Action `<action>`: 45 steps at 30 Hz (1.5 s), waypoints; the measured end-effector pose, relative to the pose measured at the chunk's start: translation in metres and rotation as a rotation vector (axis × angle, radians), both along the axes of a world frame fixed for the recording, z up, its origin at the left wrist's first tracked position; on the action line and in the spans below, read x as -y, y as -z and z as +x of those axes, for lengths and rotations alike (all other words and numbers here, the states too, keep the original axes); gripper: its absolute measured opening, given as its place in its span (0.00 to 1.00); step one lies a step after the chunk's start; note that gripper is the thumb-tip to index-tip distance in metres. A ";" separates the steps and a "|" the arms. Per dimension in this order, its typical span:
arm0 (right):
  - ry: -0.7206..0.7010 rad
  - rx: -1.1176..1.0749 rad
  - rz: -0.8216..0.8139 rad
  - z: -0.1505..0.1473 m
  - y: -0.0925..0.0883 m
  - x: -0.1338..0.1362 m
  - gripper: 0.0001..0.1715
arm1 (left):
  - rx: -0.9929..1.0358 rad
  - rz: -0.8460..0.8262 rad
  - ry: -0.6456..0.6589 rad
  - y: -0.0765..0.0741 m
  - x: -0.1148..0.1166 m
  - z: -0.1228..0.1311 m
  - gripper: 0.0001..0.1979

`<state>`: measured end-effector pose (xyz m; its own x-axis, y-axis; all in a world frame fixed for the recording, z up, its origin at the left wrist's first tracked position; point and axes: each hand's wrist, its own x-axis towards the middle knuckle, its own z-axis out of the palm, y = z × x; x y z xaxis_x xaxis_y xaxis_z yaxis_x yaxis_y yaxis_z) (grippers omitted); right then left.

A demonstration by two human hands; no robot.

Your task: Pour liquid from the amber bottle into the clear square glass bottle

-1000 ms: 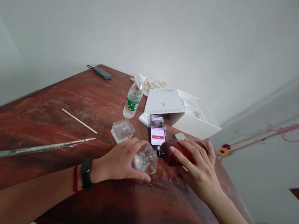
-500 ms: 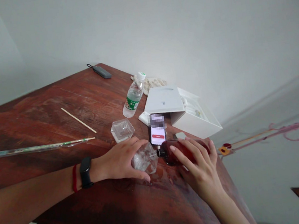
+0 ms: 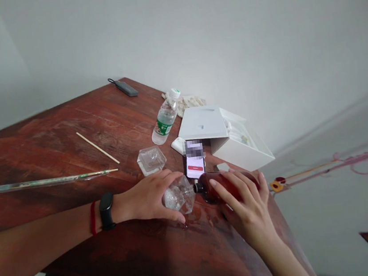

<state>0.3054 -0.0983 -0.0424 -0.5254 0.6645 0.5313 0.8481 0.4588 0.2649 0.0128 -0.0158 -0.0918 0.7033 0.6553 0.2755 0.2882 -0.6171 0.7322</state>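
Note:
My left hand (image 3: pixel 151 198) is closed round the side of a clear faceted plastic container (image 3: pixel 185 196), thumb toward me. Clear liquid or bubbles show inside it. With fingers wrapped over the top, my right hand (image 3: pixel 245 200) grips a dark reddish-brown bottle (image 3: pixel 215 187) that is tipped on its side. The bottle's black neck points left, right at the container's rim; whether they touch I cannot tell. Just behind my left hand a second clear faceted container (image 3: pixel 152 160) rests on the table. A phone (image 3: pixel 194 166) with a lit screen lies beyond the bottle's neck.
On the wooden table (image 3: pixel 134 256) a water bottle (image 3: pixel 164 124) with a green label stands upright. White boxes (image 3: pixel 200 122) lie by the wall. To the left are a single chopstick (image 3: pixel 98 147) and wrapped chopsticks (image 3: pixel 51 181). A grey device (image 3: pixel 126 89) sits at the far corner. Wet spots show near my hands.
The view has shifted very slightly. Both hands keep their holds, and the bottle stays tipped at the container's rim.

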 end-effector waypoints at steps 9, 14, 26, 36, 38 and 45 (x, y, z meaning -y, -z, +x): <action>0.006 -0.001 0.001 0.000 0.000 0.001 0.45 | 0.009 0.004 -0.002 0.000 0.000 -0.001 0.52; 0.006 0.003 0.007 0.000 -0.001 0.001 0.45 | 0.007 0.011 0.004 0.000 0.000 0.000 0.52; -0.006 0.024 0.023 -0.001 -0.003 0.000 0.43 | -0.011 -0.009 0.006 0.000 0.000 0.000 0.53; -0.036 0.039 0.035 0.003 -0.002 -0.004 0.42 | 0.003 -0.007 -0.009 0.000 0.000 0.000 0.53; -0.031 0.025 0.031 0.001 -0.002 -0.003 0.42 | 0.007 -0.002 -0.012 0.000 0.000 0.000 0.54; -0.020 0.034 0.027 -0.001 -0.003 -0.002 0.41 | -0.008 0.008 -0.017 -0.001 0.000 0.000 0.53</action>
<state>0.3040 -0.0960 -0.0395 -0.5561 0.6399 0.5304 0.8294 0.4676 0.3056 0.0132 -0.0162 -0.0907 0.6940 0.6651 0.2756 0.3046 -0.6181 0.7247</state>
